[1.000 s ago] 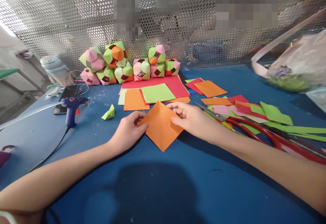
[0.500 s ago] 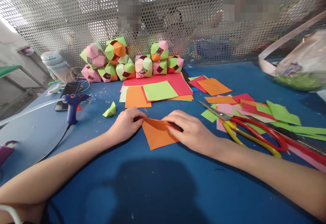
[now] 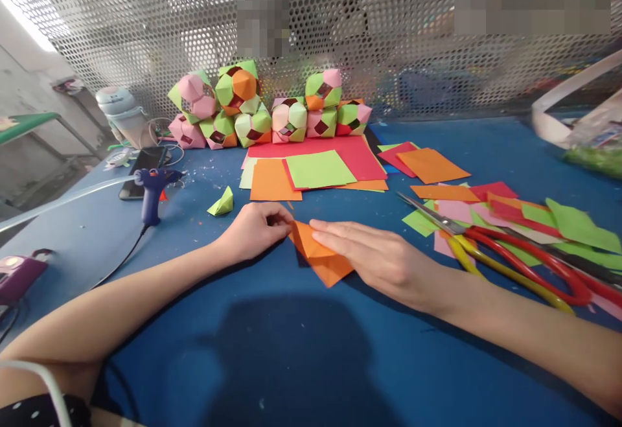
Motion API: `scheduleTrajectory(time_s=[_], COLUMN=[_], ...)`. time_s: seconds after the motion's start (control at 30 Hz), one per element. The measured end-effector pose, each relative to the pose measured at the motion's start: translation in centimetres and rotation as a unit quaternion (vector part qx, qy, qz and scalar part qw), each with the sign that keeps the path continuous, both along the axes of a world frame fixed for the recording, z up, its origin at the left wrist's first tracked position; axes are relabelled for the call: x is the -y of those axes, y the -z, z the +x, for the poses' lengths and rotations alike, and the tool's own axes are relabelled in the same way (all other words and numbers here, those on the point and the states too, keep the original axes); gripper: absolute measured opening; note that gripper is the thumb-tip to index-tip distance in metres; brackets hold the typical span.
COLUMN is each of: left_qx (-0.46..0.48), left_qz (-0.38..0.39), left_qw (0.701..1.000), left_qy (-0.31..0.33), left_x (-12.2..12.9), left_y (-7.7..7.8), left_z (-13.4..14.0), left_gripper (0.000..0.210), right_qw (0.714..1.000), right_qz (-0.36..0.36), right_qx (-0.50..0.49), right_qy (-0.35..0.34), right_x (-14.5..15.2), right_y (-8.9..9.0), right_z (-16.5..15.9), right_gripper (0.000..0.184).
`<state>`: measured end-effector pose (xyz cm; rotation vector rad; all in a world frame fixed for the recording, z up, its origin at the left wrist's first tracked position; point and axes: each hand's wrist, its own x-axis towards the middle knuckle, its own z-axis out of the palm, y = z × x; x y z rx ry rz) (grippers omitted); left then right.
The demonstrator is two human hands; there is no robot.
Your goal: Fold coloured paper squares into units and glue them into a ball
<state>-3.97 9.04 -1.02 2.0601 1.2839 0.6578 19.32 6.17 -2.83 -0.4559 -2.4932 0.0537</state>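
Observation:
A sheet of orange paper (image 3: 330, 270) lies on the blue table, partly folded, with a creased flap on its upper part. At its upper left corner, my left hand (image 3: 255, 229) is closed in a pinch on the edge. My right hand (image 3: 383, 255) rests across the right part of the flap, its fingers stretched out together and lying flat on the paper. The right side of the sheet is hidden under that hand. A small folded green paper piece (image 3: 222, 201) sits to the left, beyond my left wrist.
Several folded paper balls (image 3: 289, 120) stand stacked at the back, behind paper sheets (image 3: 318, 169). Scissors (image 3: 459, 227) lie over paper scraps (image 3: 580, 225) on the right. A blue glue gun (image 3: 151, 197), a phone (image 3: 127, 187) and a bottle (image 3: 124, 116) are on the left.
The orange paper's top edge has been folded over into a flap. My right hand has gone from gripping the edge to lying flat on it. The whole view has shifted slightly.

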Motion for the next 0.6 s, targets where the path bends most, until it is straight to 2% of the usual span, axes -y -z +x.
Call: scheduleTrajectory(time_s=[0.07,0.23,0.37,0.5,0.6], left_qx=[-0.006,-0.054,-0.071,-0.081,-0.089], left_qz=[0.009,0.099,0.11,0.113,0.117], left_qw=[1.0,0.989,0.981,0.978,0.977], left_qy=[0.018,0.098,0.142,0.155,0.155], left_x=[0.2,-0.4,-1.0,-1.0,-0.9], left_y=[0.1,0.4,0.5,0.5,0.4], left_z=[0.1,-0.5,-0.9,-0.9,-0.8], left_gripper=[0.013,0.014,0.012,0.013,0.014], right_qw=[1.0,0.999,1.0,0.996,0.993], right_qz=[-0.007,-0.041,0.005,0.062,0.082], right_qx=[0.005,-0.015,-0.024,-0.014,-0.003], right_qy=[0.008,0.018,0.0,0.07,0.085], right_x=[-0.6,-1.5,-0.9,0.0,0.5], right_y=[-0.2,0.1,0.4,0.6,0.7], right_z=[0.5,1.0,0.8,0.6,0.7], right_gripper=[0.05,0.04,0.036,0.027,0.024])
